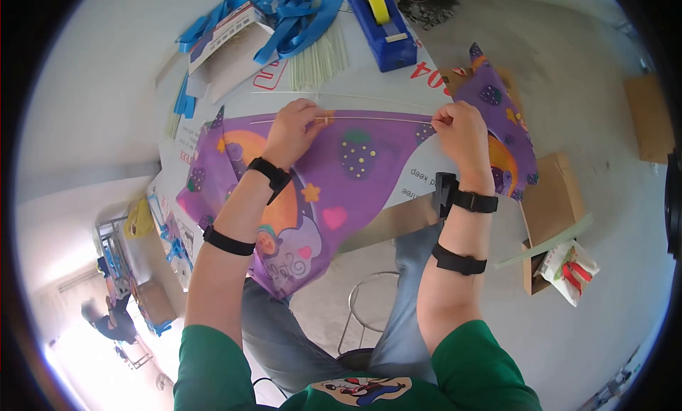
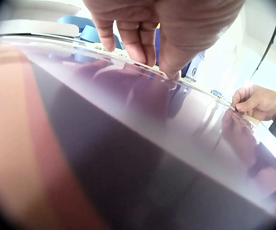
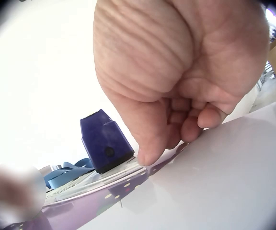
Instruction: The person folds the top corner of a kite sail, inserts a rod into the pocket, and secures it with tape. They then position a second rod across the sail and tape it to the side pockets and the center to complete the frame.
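Note:
A purple printed sheet (image 1: pixel 380 152) lies across the table, with a thin pale stick (image 1: pixel 383 117) along its far edge. Thumb and fingertips of the left hand (image 1: pixel 290 130) pinch the stick and edge near the sheet's middle; in the left wrist view this hand (image 2: pixel 169 33) reaches down to the sheet's rim. Farther right, the right hand (image 1: pixel 463 135) pinches the stick near its right end. The right wrist view shows the right hand (image 3: pixel 176 62) with thumb and curled fingers at the purple edge (image 3: pixel 121 191); its exact grip is partly hidden.
Beyond the hands are a blue tape dispenser (image 1: pixel 383 38), blue ribbon (image 1: pixel 302 27), an open white box (image 1: pixel 231 52) and a bundle of pale sticks (image 1: pixel 320 59). Another purple printed piece (image 1: pixel 497 102) hangs at the table's right. A cardboard box (image 1: pixel 554 198) stands lower right.

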A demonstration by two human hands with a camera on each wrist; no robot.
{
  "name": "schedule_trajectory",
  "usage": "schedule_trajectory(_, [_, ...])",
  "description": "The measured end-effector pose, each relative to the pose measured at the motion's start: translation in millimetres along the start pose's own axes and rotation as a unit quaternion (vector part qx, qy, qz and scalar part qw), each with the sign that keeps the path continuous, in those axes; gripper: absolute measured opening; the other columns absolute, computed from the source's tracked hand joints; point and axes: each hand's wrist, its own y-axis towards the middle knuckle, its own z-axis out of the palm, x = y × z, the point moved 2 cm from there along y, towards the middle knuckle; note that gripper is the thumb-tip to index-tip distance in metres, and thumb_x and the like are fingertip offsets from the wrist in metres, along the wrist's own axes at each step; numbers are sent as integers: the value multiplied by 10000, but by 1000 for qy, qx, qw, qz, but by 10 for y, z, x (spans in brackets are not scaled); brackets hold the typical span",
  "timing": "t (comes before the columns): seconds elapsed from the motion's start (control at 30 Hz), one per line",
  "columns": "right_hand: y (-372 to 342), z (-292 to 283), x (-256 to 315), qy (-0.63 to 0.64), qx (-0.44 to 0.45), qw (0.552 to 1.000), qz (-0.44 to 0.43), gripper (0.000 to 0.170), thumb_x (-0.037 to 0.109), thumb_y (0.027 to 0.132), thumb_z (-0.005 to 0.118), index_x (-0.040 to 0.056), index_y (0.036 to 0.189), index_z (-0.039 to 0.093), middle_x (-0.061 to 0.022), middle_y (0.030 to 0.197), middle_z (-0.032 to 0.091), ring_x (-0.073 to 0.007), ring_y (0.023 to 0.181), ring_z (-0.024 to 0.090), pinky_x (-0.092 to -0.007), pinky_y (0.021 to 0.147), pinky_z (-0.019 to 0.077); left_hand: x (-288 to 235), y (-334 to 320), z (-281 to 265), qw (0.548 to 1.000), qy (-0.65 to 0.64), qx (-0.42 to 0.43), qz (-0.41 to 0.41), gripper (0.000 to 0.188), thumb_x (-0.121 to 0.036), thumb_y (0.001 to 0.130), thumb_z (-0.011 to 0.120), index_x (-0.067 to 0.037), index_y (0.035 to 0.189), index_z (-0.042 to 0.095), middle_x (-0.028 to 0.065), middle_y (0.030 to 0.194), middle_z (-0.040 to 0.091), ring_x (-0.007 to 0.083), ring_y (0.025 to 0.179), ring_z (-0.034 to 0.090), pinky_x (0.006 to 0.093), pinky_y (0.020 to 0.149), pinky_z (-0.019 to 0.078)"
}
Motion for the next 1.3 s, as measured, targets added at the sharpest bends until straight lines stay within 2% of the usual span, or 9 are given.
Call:
schedule_trajectory(0.7, [4, -16, 23, 6, 11, 1000, 23, 74, 36, 689, 712, 47, 724, 648, -74, 778, 615, -280, 805, 570, -390, 717, 461, -10, 7, -7, 1000, 13, 0, 8, 168, -99, 743, 704, -84, 908, 677, 73, 859, 602, 274, 844, 583, 370, 742, 478])
schedule_trajectory(0.77, [4, -9, 12, -4, 1, 1000, 8, 90, 19, 697, 709, 21, 752, 639, -72, 742, 591, -235, 750, 580, -350, 684, 466, 2, 6, -5, 1000, 17, 2, 8, 163, -100, 743, 705, -81, 903, 676, 73, 860, 602, 273, 845, 583, 369, 742, 478])
schedule_trajectory(1.07, [25, -34, 7, 27, -7, 999, 38, 100, 22, 741, 679, 10, 831, 639, -90, 807, 626, -206, 711, 608, -290, 668, 478, 34, 28, -239, 1000, 2, 4, 11, 138, -90, 778, 669, -57, 912, 659, 99, 885, 610, 302, 874, 585, 382, 757, 478])
schedule_trajectory(1.1, [32, -22, 5, 26, -7, 999, 35, 100, 22, 741, 679, 10, 831, 639, -90, 807, 626, -206, 711, 608, -290, 668, 478, 103, 60, -324, 1000, 15, 0, 8, 138, -90, 783, 661, -53, 916, 657, 103, 897, 613, 305, 886, 586, 386, 764, 478])
schedule_trajectory(1.17, [45, -21, -9, 70, -34, 995, 57, 89, 53, 743, 681, 20, 816, 641, -95, 820, 623, -257, 763, 597, -345, 692, 478, 237, 150, -450, 1000, 25, -11, 5, 139, -89, 788, 652, -49, 921, 656, 107, 909, 616, 307, 898, 588, 389, 771, 478])
schedule_trajectory(1.23, [58, -20, 13, 84, -51, 994, 53, 99, 53, 752, 678, 17, 835, 639, -96, 819, 620, -247, 752, 604, -333, 687, 483, 360, 260, -519, 993, 118, 26, -11, 144, -82, 791, 638, -58, 931, 657, 108, 909, 615, 302, 913, 592, 395, 787, 477])
schedule_trajectory(1.3, [81, -7, 51, 101, -70, 991, 47, 109, 54, 760, 675, 14, 853, 636, -97, 818, 618, -236, 742, 612, -320, 682, 488, 425, 313, -503, 987, 154, 35, -8, 131, -71, 777, 637, -64, 907, 653, 107, 897, 612, 300, 911, 593, 398, 794, 473])
